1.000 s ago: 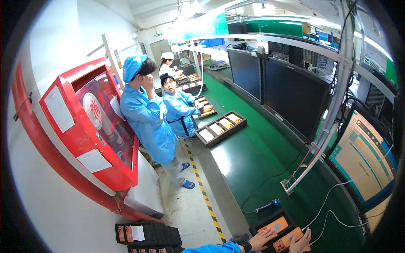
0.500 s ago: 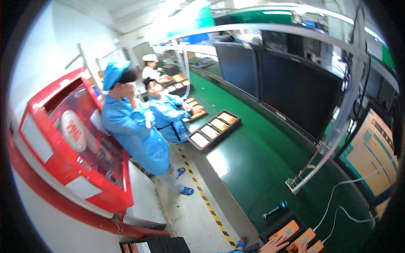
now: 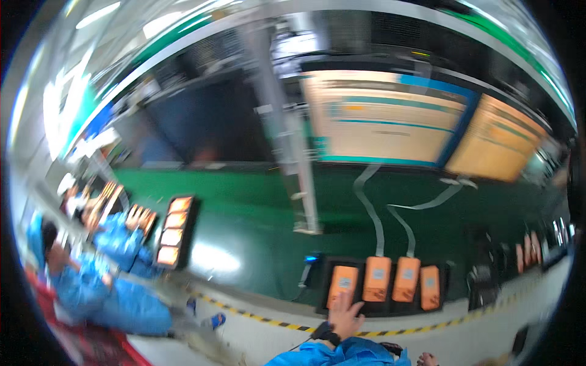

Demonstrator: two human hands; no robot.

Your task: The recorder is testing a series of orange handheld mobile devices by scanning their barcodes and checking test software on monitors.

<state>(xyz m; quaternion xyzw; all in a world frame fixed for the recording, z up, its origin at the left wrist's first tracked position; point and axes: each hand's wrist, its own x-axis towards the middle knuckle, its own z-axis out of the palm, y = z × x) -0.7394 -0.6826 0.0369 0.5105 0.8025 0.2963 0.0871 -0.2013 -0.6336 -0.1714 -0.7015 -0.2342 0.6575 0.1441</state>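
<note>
My left hand (image 3: 346,316), fingers apart and a black band at the wrist, rests at the lower end of the leftmost orange rectangular device (image 3: 343,282). That device lies in a black tray (image 3: 390,309) beside several similar ones. White cables (image 3: 374,229) run to the upper ends of the second device (image 3: 377,282) and the third device (image 3: 405,280); a fourth device (image 3: 430,287) lies at the right. My right hand (image 3: 427,360) is low at the frame's bottom edge, below the tray, partly cut off and blurred.
Behind the green bench (image 3: 256,213) stand a lit monitor (image 3: 384,122) and dark monitors (image 3: 213,122). A metal post (image 3: 299,165) rises from the bench. To the left are another tray (image 3: 174,232) of devices and co-workers in blue (image 3: 110,299). Dark items (image 3: 482,280) lie right of my tray.
The view has swung right, bringing the lit screens and my tray toward the middle. My left hand stays at the tray; my right hand has come away from the devices to the bottom edge.
</note>
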